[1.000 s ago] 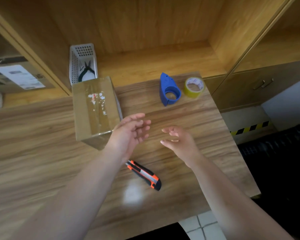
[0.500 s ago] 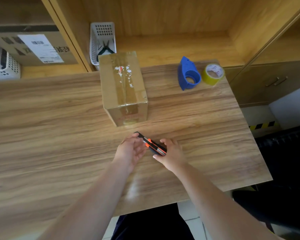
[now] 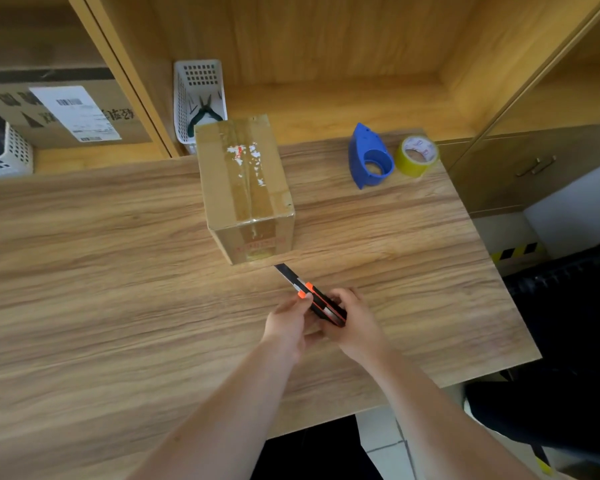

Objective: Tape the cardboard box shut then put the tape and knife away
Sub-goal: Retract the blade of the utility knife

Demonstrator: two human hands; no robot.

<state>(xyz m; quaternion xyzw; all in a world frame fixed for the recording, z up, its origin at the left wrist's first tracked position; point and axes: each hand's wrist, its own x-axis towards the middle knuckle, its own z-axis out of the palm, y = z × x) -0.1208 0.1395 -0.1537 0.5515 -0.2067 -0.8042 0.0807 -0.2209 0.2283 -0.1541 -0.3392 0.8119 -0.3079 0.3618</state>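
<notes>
Both hands grip the knife [image 3: 321, 304], the right hand [image 3: 355, 323] around its handle and the left hand [image 3: 286, 325] pinching the slider, its extended blade pointing up-left toward the taped cardboard box [image 3: 245, 185] just beyond.

Head view, steeply downward, seemingly close table [image 3: 118, 271]

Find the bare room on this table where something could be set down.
The widest free patch is the table left of the box. A smaller one lies between box and blue tape holder. It is crowded near the front, where both hands hold the knife.
</notes>
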